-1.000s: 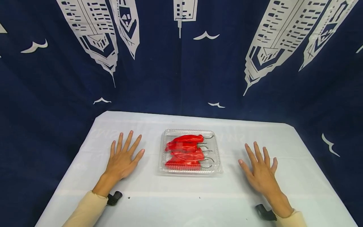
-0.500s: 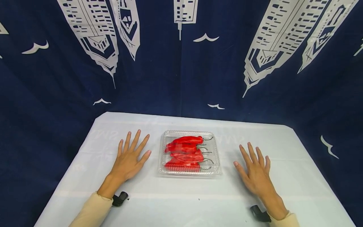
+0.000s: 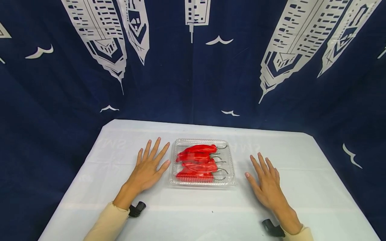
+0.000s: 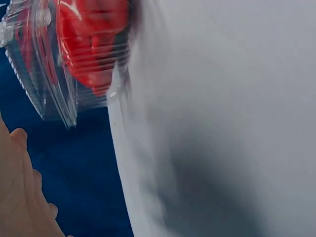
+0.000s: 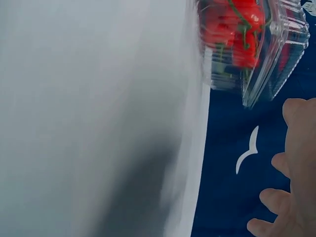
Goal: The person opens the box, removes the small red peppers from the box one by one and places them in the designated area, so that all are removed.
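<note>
A clear plastic clamshell box (image 3: 181, 142) lies closed on the white table, with several red peppers (image 3: 199, 165) inside, their green stems toward the right. My left hand (image 3: 147, 172) is spread just left of the box, its thumb tip close to the box's edge. To the right, my right hand (image 3: 266, 187) hovers with fingers extended, a wider space from the box. Neither hand holds anything. Both wrist views show the box's side, the left wrist view with red pepper ends (image 4: 94, 39) and the right wrist view with green stems (image 5: 242, 24).
The white tabletop (image 3: 187, 221) spreads around the box. Behind it hangs a dark blue curtain (image 3: 193, 83) printed with white buildings and birds. A black wrist camera (image 3: 137, 209) sits on the left wrist, another black camera (image 3: 272, 228) on the right.
My left hand has moved right, nearer the box. My right hand has moved left toward it by a smaller amount. The box stays where it was.
</note>
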`<state>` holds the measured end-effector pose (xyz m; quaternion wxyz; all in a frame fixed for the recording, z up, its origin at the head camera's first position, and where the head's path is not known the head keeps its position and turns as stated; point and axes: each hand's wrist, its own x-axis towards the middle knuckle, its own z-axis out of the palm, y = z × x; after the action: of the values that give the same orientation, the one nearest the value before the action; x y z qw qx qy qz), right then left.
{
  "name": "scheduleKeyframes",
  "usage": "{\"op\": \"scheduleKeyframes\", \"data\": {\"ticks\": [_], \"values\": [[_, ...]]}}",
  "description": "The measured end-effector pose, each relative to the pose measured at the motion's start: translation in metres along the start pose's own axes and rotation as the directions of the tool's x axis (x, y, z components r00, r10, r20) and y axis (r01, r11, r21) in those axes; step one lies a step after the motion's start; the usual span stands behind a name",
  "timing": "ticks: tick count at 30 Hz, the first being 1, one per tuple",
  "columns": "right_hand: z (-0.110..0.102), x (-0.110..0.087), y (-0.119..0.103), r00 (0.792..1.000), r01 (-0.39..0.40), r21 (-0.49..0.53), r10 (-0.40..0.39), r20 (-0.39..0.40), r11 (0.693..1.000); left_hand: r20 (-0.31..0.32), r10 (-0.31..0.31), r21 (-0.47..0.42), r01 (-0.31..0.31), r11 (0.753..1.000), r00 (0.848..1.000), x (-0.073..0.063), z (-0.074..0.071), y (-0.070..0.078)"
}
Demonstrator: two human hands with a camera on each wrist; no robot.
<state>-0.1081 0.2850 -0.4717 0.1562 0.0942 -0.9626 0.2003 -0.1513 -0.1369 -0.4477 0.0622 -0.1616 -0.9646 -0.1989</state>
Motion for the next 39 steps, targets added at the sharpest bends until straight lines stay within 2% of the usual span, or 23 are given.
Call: {"op": "scheduleKeyframes", "data": {"ticks": [8,15,20,26,30,34,37,39], "values": [[0.006,0.001,-0.008,0.999,0.019,0.144,-0.024,0.031,0.989,0.035,0.012,-0.103,-0.008,0.995,0.999,0.009,0.005,0.012],[0.01,0.0,-0.016,0.999,0.048,0.224,-0.051,0.006,0.973,0.055,0.007,-0.227,0.006,0.974,0.998,0.011,0.005,0.017],[0.009,-0.001,-0.019,0.999,0.045,0.254,-0.045,-0.004,0.966,0.051,0.0,-0.314,0.016,0.949,0.999,0.011,0.007,0.016],[0.012,-0.001,-0.02,0.998,0.058,0.293,-0.052,-0.03,0.954,0.095,0.019,-0.419,0.023,0.908,0.995,0.007,0.009,0.014],[0.015,-0.001,-0.02,0.997,0.074,0.414,-0.067,-0.032,0.907,0.135,0.062,-0.488,0.012,0.873,0.989,0.007,0.011,0.014],[0.016,0.0,-0.019,0.998,0.031,0.539,-0.056,0.029,0.842,0.149,0.092,-0.519,-0.002,0.855,0.984,0.008,0.013,0.015],[0.014,0.001,-0.019,0.993,-0.052,0.632,-0.027,0.115,0.773,0.147,0.096,-0.528,-0.004,0.849,0.984,0.008,0.015,0.015],[0.011,0.001,-0.02,0.986,-0.105,0.689,-0.018,0.168,0.717,0.142,0.098,-0.529,-0.009,0.849,0.985,0.008,0.015,0.015]]}}
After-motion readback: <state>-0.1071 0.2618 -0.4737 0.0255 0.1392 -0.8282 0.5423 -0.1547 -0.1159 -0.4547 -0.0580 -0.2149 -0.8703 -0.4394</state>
